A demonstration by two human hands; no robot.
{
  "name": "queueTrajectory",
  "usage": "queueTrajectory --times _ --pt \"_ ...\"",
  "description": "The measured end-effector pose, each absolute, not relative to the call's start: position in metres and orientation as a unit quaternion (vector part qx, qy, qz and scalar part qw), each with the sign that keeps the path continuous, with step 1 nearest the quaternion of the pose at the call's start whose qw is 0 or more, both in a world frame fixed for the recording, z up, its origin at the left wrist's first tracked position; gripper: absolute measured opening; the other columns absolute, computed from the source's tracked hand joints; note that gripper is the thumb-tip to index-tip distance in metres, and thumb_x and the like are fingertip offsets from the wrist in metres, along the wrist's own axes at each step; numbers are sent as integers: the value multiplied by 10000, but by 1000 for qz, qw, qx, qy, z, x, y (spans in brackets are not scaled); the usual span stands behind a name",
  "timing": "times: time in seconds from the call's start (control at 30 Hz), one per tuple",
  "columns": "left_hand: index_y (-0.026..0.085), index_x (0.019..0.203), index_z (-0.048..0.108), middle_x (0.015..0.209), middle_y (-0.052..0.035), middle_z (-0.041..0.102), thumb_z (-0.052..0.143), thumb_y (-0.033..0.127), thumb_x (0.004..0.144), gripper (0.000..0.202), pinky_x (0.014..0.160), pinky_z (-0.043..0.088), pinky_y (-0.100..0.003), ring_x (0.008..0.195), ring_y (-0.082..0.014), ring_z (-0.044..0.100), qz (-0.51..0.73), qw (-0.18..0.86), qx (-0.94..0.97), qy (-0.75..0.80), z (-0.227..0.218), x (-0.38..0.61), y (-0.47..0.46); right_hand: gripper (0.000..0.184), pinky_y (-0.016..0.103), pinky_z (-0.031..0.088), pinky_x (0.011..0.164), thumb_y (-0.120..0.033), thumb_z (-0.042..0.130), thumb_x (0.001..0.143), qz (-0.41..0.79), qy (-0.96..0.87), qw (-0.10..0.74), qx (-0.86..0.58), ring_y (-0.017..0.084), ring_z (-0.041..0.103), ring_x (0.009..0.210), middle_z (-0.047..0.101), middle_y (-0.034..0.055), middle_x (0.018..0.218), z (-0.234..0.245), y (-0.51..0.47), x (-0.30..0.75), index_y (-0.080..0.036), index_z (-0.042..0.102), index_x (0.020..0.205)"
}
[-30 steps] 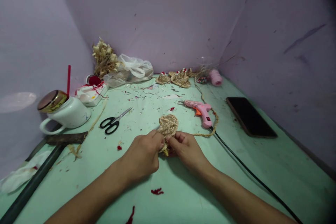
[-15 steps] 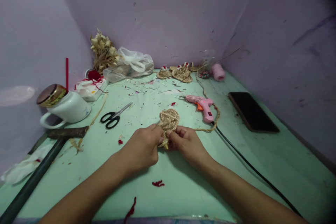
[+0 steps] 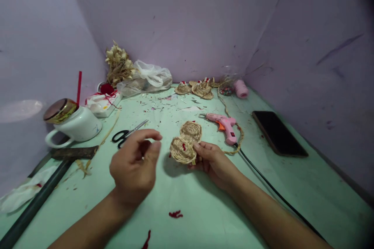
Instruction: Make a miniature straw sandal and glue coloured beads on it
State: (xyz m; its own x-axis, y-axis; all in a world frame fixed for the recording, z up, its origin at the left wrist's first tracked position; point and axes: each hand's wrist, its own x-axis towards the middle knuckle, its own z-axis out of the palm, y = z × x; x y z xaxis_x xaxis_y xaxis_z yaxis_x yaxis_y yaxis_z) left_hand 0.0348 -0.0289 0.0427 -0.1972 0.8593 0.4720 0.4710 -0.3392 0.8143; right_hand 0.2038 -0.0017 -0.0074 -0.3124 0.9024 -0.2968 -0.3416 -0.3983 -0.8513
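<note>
My right hand (image 3: 210, 160) pinches the near edge of a coiled jute piece (image 3: 186, 142), two joined straw-coloured spirals with a small red bead on the nearer one. The piece is held just above the green table (image 3: 204, 210). My left hand (image 3: 134, 165) hovers to the left of it, apart from it, fingers loosely curled and nothing visible in them. Black scissors (image 3: 126, 135) lie just beyond my left hand. A pink glue gun (image 3: 223, 124) lies right of the jute piece, its black cord (image 3: 277, 194) running toward the near right.
A white mug (image 3: 76, 126) with a gold lid stands at left, beside a hammer (image 3: 43, 186). A dark phone (image 3: 279, 133) lies at right. Finished jute pieces (image 3: 201, 88), a pink thread spool (image 3: 241, 88), a plastic bag (image 3: 147, 78) and dried husks (image 3: 119, 64) line the back wall. Red scraps dot the table.
My left hand has let go of the jute piece and drawn back to the left. The right hand alone now holds the piece, which shows as two opened-out spirals.
</note>
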Motion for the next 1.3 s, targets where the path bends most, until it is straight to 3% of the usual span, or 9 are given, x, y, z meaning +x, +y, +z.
queueTrajectory --times 0.07,0.2,0.4,0.57,0.67,0.73,0.93,1.13,1.3 --pt "180 832 566 664 10 574 610 234 698 150 390 324 -201 416 -69 417 533 305 514 599 40 31 -21 336 241 486 515 -444 716 613 730 -345 429 -405 107 541 498 635 27 592 -5 1 208 -128 621 680" --pt "135 907 532 634 20 547 678 265 602 363 343 334 -180 431 -83 475 422 589 452 519 27 30 -6 332 211 481 517 -412 759 583 718 -356 428 -419 91 544 492 629 19 560 -6 3 209 -112 627 638" --pt "156 877 482 551 59 531 660 246 588 351 342 383 -187 412 -90 494 477 537 437 541 13 44 -10 362 209 475 505 -439 739 594 682 -353 451 -455 94 570 482 650 16 574 -9 3 206 -117 619 708" --pt "140 938 457 527 74 522 650 231 583 413 364 412 -199 416 -97 510 507 524 416 544 7 49 -9 567 266 497 620 -209 804 486 626 -392 513 -438 149 634 628 698 1 718 -8 -1 201 -195 503 966" --pt "119 969 470 526 81 506 638 210 575 438 367 408 -198 402 -92 503 499 524 420 547 6 52 -11 328 289 490 637 -241 732 580 563 -454 507 -469 168 632 655 677 14 711 -13 -3 200 -191 531 834" --pt "116 951 486 531 82 493 629 197 573 413 367 404 -197 399 -87 495 493 525 424 549 5 55 -13 221 303 483 622 -296 690 635 498 -521 471 -509 183 621 655 653 30 710 -16 -4 202 -182 561 775" --pt "152 955 522 547 80 455 584 175 643 319 385 376 -190 422 -78 457 467 509 465 553 -7 60 -18 272 319 457 610 -289 645 698 192 -693 437 -541 220 565 790 560 99 965 -18 -9 208 -183 629 949" --pt "196 1021 579 694 15 581 554 154 720 304 585 433 -223 606 -111 534 427 365 644 519 -5 57 -28 92 267 431 622 -262 570 794 332 -709 465 -414 174 557 737 598 42 779 -12 -13 208 -186 622 796" --pt "185 1070 555 601 50 501 638 220 672 408 520 397 -215 532 -105 478 412 375 632 539 -7 57 -30 206 250 398 601 -329 527 815 445 -618 472 -444 151 507 654 551 6 684 -10 -11 212 -186 579 675"
